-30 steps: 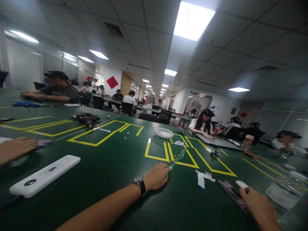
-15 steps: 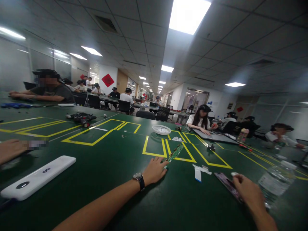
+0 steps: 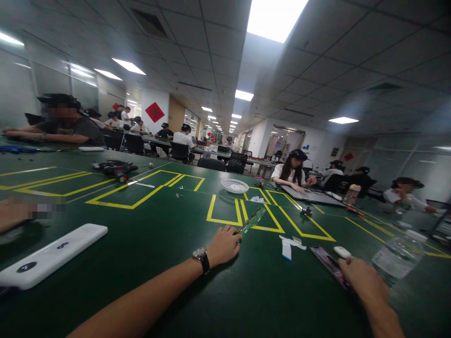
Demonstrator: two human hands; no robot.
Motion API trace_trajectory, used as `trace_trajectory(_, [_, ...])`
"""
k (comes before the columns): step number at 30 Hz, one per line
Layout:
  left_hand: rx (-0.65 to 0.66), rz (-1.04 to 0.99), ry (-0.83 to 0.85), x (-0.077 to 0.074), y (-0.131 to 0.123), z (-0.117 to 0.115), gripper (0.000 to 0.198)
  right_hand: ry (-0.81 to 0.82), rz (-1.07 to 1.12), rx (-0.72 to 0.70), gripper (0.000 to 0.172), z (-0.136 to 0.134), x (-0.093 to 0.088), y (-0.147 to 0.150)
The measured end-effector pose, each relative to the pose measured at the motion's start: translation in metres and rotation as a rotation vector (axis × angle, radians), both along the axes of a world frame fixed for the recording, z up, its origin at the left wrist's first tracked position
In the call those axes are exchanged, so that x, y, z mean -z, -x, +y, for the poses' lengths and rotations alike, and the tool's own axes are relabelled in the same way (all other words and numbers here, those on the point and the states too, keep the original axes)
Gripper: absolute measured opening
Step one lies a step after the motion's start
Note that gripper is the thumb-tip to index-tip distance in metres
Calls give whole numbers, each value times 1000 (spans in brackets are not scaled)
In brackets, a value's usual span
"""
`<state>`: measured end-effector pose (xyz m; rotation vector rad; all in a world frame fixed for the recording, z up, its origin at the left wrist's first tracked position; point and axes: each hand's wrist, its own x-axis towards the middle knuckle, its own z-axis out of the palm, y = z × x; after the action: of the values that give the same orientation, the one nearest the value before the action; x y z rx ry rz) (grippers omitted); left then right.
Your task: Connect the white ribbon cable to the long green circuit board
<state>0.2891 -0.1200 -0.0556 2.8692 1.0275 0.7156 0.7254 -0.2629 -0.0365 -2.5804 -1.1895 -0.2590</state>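
Circuit board [image 3: 255, 219] is gripped by outstretched left hand [image 3: 222, 245]; right hand [image 3: 367, 282] curls beside phone [image 3: 327, 263], hold unclear.

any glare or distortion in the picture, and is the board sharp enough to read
Head view: biggest light blown out white, hazy streaks below it; head view: left forearm looks stretched toward the lower edge; head view: board shows green, but any markings are too small to read.
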Motion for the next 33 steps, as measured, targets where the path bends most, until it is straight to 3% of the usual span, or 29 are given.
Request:
trace_trajectory(3, [-24,11,3,-2,-1,-2,26,36,11,-30,41,4,-1,5])
trace_trajectory(7, [-66,50,-18,-6,-2,-6,25,-25,-56,-221,42,14,-6,31])
trace_trajectory(11, [-106,93,-35,-10,-2,-10,24,25,-59,-381,44,35,-11,66])
trace_trajectory(15, [-151,120,11,-13,-3,-11,23,155,-120,-372,56,63,-9,95])
trace_trajectory(19, [-154,74,136,-14,-2,-8,25,290,-143,-405,58,89,-2,121])
trace_trajectory(27, [-49,-65,500,-19,6,15,64,154,-212,-881,26,113,-3,199])
trace_trajectory(33, [-83,-193,687,-25,11,29,55,78,-130,-946,21,121,1,221])
